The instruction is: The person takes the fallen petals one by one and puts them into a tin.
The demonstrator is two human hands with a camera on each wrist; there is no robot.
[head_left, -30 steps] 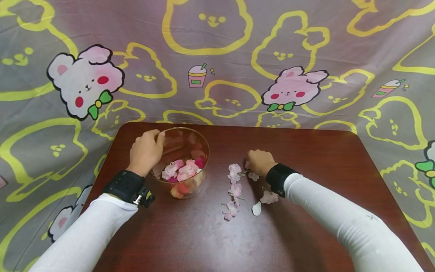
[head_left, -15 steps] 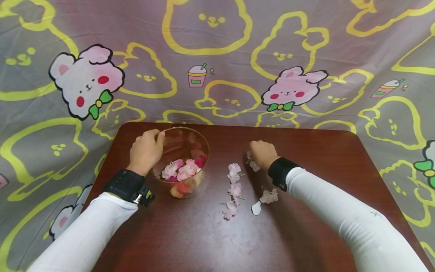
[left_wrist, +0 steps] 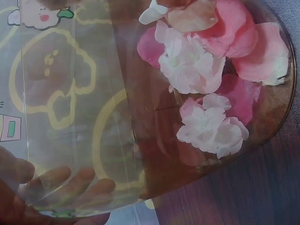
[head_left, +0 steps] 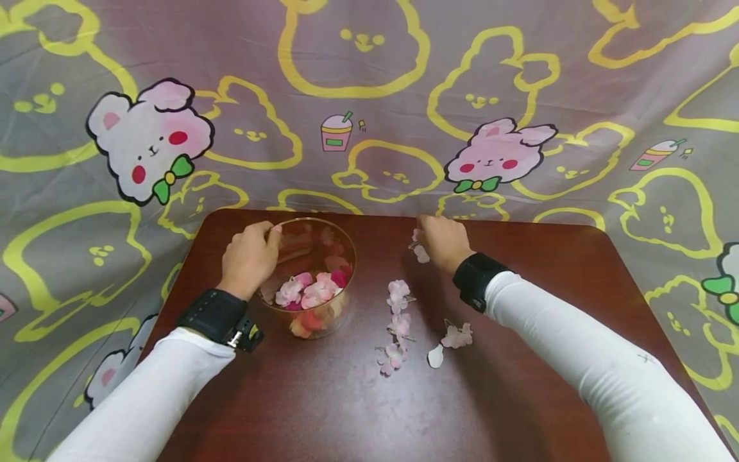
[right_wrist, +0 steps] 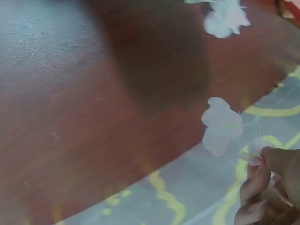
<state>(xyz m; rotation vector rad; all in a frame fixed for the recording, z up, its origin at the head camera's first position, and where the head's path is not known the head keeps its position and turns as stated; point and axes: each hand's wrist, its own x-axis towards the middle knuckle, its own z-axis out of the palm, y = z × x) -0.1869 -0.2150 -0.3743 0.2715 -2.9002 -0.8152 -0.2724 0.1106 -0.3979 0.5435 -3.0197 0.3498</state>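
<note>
Right hand [head_left: 443, 242] pinches pink blossom [head_left: 419, 251] above table [head_left: 519, 269].

1. Your left hand [head_left: 249, 256] grips the bowl [head_left: 345, 256] at the table's [head_left: 519, 398] left.
2. Blossoms [head_left: 308, 290] lie in the bowl.
3. A blossom sprig [head_left: 396, 324] lies to the bowl's right.
4. Your right hand [head_left: 443, 242] holds a blossom [head_left: 419, 249] behind that sprig.

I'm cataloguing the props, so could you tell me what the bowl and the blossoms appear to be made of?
The bowl looks like clear glass or hard plastic: the fingers show through its wall. The blossoms look like artificial fabric: thin, matte pink-white petals.
</note>
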